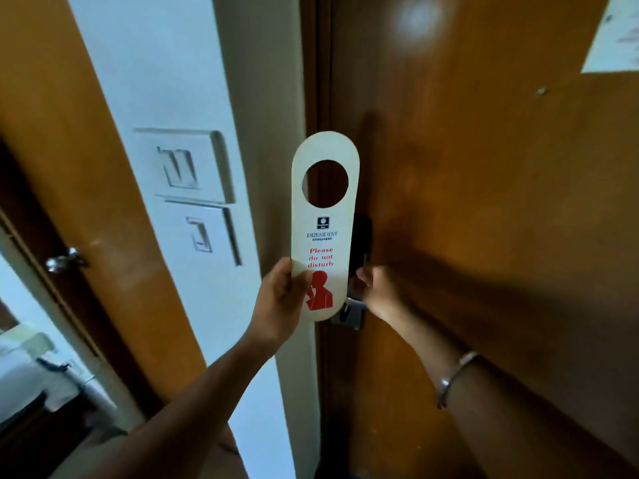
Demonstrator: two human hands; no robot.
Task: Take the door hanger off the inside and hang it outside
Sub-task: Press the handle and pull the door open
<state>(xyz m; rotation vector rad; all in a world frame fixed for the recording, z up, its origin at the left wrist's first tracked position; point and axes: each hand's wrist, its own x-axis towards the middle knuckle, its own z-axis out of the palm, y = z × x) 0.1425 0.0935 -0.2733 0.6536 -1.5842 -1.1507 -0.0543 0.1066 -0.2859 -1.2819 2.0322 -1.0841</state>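
Hotel-style entry: brown wooden door (484, 202) is filling the right side, shut against its frame, white wall strip (166, 81) running down to its left. Left hand (280, 299) is pinching the door hanger (325, 216) at its lower left edge, thumb on the printed face beside the red figure, fingers behind; the hanger is standing upright in the air in front of the door edge, off any handle, round hole at the top showing dark wood through it. Text is reading "Please do not disturb" in red. Right hand (377, 288) is curling around the door handle (356, 295) at the lock plate (349, 316), fingers closed on it; the hanger's bottom end is overlapping and hiding part of the lock and handle. A metal bangle (456, 378) is sitting on the right forearm. Two switch plates (193, 167) are stacked on the wall left of the hanger. Further left, a second wooden door (62, 150) with a chrome knob (64, 259) is standing open onto a brighter room, contents blurred. A paper notice (612, 36) is stuck to the main door at upper right, print unreadable.
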